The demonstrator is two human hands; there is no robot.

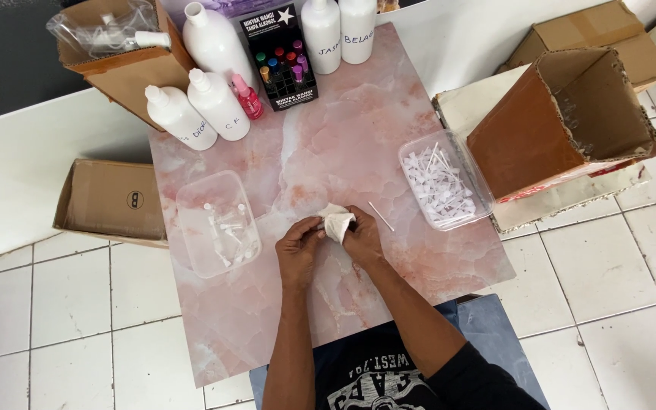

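- A flat brown cardboard box (108,201) lies on the white tiled floor at nine o'clock of the pink marble-patterned table (343,129).
- At eleven o'clock, an open carton (127,64) holds clear plastic bags; beside it stand smooth white plastic bottles (199,114) with handwritten labels and a small pink bottle (247,97).
- At twelve o'clock, a black printed display box (279,57) carries little vials with coloured caps.
- A clear plastic tub (216,222), left of the hands, holds a few white pump parts.
- The left hand (299,247) pinches one edge of a crumpled white cloth (336,220) at table centre.
- The right hand (362,235) is clenched around that cloth.
- A thin white tube (380,216) lies just right of the hands.
- A second clear tub (443,182), at three o'clock, is full of white pump parts.
- A torn brown carton (563,121) lies tipped at two o'clock.
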